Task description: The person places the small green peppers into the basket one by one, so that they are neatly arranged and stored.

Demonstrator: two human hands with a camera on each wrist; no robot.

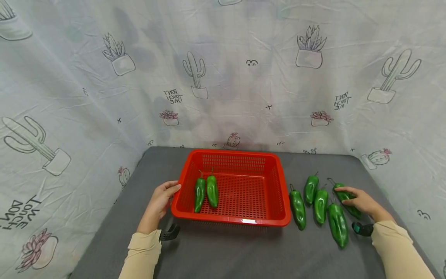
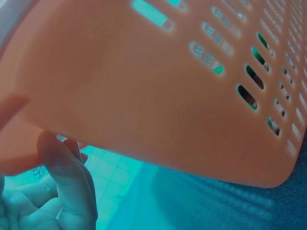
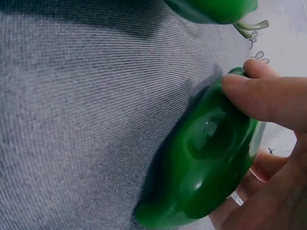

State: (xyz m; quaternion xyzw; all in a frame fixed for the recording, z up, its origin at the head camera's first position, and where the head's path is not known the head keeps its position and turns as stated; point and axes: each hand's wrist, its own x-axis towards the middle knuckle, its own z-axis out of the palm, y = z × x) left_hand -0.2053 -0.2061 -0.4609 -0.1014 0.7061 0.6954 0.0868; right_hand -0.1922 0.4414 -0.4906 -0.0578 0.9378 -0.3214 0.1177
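Note:
My left hand (image 1: 163, 198) holds the left rim of a red plastic basket (image 1: 230, 220). In the left wrist view, its fingers (image 2: 67, 182) curl at the edge of the basket wall (image 2: 120, 100), which looks orange there. Two green peppers (image 1: 199, 193) lie side by side in the basket's left part, stems pointing away. At the right, my right hand (image 1: 362, 201) grips the outermost green pepper (image 1: 352, 211), which lies on the cloth. The right wrist view shows thumb and fingers on either side of this pepper (image 3: 201, 163) near its stem end.
Several other green peppers, among them a near one (image 1: 338, 226) and one beside the basket (image 1: 297, 209), lie between the basket and my right hand. Grey cloth (image 1: 223, 255) covers the table. A white curtain (image 1: 226, 77) with printed cacti hangs behind and at the sides.

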